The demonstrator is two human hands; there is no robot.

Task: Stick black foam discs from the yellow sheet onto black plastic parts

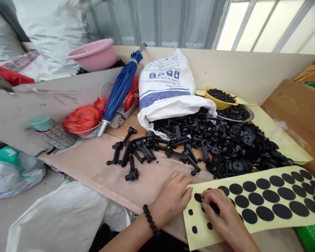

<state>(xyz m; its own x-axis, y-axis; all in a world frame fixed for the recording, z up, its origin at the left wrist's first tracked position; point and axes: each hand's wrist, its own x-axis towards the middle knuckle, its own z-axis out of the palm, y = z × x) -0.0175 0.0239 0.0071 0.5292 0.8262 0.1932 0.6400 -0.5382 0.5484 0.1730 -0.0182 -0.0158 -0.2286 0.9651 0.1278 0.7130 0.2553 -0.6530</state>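
Observation:
A yellow backing sheet (202, 234) with rows of black round stickers (265, 213) lies at the front right. My right hand (223, 215) is over its left part, thumb and forefinger pinched at the edge of a small black sticker (198, 197). Whether that sticker has fully lifted off the sheet I cannot tell. My left hand (173, 194), with a dark bead bracelet (150, 220) on its wrist, rests on the table at the sheet's left edge. Its fingers are loosely stretched and its thumb points toward the sticker; nothing shows in it.
Black crank-shaped plastic parts (144, 150) and a heap of black discs (238, 147) lie beyond my hands. They spill from a white sack (168, 80). A yellow bowl (220, 101), blue umbrella (123, 85), red bag (82, 119) and pink basin (93, 56) stand farther back.

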